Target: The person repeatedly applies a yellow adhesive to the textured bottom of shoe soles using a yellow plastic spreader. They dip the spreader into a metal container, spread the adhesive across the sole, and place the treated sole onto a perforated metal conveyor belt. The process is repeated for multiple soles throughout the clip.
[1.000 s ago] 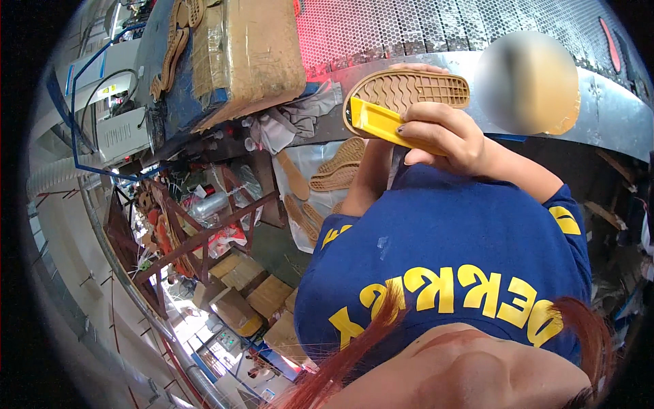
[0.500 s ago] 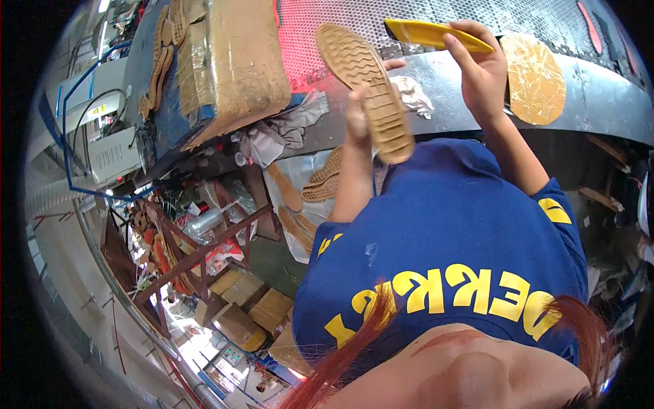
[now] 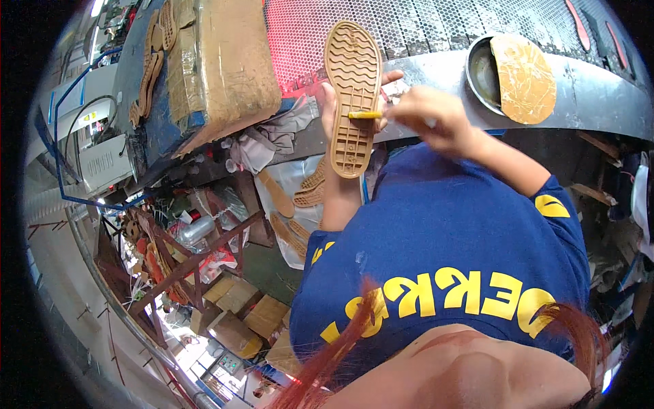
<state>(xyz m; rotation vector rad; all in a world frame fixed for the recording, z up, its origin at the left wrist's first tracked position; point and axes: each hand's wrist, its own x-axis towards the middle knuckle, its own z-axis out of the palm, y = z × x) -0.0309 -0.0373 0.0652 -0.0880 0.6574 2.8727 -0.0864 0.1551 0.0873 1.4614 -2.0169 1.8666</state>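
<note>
Tan sole (image 3: 352, 65): left of metal bowl (image 3: 484, 76); probably light, bendy, grippy; best held by side edges.
Left hand (image 3: 328, 108): cradling sole from behind.
Right hand (image 3: 436, 121): blurred, apparently pinching yellow tool (image 3: 364, 115) across sole.

Free metal ledge (image 3: 446, 70) between hands (image 3: 436, 116) and the obstacle, a round bowl (image 3: 484, 71)

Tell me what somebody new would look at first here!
Probably the tan shoe sole at top centre, in the left hand, with the right hand's yellow tool in front of it. Next, the navy shirt with big yellow letters below. Then the metal mesh, glowing red left of the sole.
</note>
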